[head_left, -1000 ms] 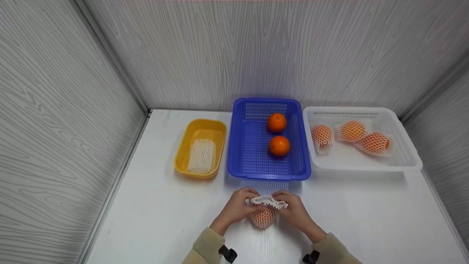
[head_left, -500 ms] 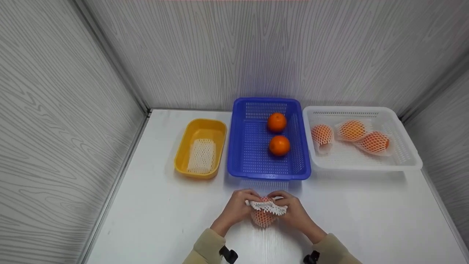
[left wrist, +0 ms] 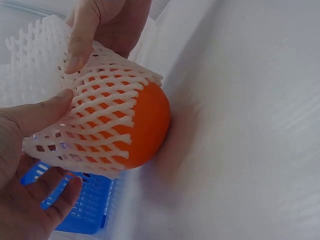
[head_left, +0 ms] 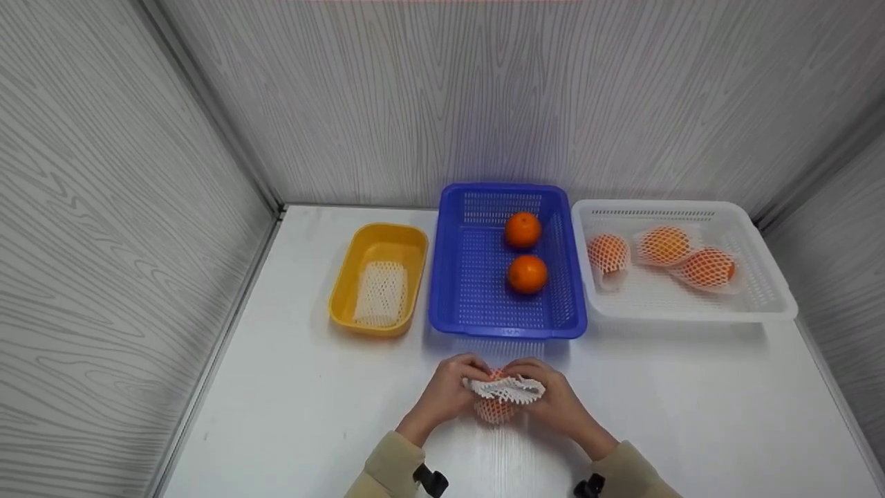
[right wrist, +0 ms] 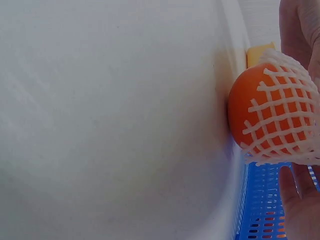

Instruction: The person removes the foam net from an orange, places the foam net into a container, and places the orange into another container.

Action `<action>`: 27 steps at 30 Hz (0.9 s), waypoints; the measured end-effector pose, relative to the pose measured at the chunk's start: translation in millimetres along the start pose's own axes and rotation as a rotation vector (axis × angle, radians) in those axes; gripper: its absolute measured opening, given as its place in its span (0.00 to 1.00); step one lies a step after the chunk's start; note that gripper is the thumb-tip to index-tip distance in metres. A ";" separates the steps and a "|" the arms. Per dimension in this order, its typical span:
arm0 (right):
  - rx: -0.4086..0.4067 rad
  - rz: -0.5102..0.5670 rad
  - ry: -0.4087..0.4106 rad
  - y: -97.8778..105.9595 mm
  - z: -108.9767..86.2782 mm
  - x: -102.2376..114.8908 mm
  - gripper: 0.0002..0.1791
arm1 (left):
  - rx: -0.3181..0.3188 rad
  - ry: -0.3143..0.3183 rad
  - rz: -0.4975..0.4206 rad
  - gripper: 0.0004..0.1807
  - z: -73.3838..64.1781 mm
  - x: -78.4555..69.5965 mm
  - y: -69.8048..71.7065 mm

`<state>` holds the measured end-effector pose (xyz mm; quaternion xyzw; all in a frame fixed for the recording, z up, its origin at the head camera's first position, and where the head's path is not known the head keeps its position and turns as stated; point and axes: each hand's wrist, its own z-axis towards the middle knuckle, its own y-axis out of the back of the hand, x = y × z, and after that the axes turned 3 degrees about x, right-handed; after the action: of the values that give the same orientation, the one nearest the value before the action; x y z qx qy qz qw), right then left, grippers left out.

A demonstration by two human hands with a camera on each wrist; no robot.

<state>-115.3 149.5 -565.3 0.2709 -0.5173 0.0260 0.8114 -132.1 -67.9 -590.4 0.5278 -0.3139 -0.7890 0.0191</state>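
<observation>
An orange (left wrist: pixel 152 125) stands on the table, partly inside a white foam fruit net (head_left: pixel 508 391). The net covers its upper part, and bare peel shows at the bottom in both wrist views. My left hand (head_left: pixel 448 391) grips the net's left side, its thumb lying along the outside of the mesh in the left wrist view. From the other side my right hand (head_left: pixel 553 394) holds the net, with the thumb pressed on the mesh. The net's open rim gapes upward between the hands. In the right wrist view the net (right wrist: pixel 282 112) is stretched round the orange.
Beyond the hands stands a blue basket (head_left: pixel 464 330) with two bare oranges (head_left: pixel 527 274). Left of it, a yellow tub (head_left: pixel 339 304) holds flat foam nets (head_left: pixel 382 294). At right, a white basket (head_left: pixel 691 315) contains three netted oranges (head_left: pixel 709 268). Wood-grain walls (head_left: pixel 387 104) enclose the table.
The net's rim has been tugged down toward the person and spread wider. More of the orange's far side shows between the hands. The hands have stayed nearly in place.
</observation>
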 end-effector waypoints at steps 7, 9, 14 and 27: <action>0.029 0.018 0.028 -0.2 -2.4 -4.9 0.24 | -0.053 0.010 -0.028 0.05 0.1 -1.2 1.5; 0.007 0.010 0.053 -1.1 -1.9 -4.7 0.20 | -0.068 0.015 -0.041 0.04 0.2 -0.8 1.6; -0.057 -0.012 0.069 -2.4 1.3 0.5 0.10 | -0.024 0.075 -0.052 0.12 -0.4 0.1 2.2; -0.032 -0.012 -0.052 -7.1 -2.6 -11.5 0.30 | -0.042 0.070 -0.030 0.11 0.3 1.5 3.6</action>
<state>-116.2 147.4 -578.9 0.2618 -0.5367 0.0058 0.8021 -134.2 -71.2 -589.7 0.5592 -0.2884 -0.7767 0.0293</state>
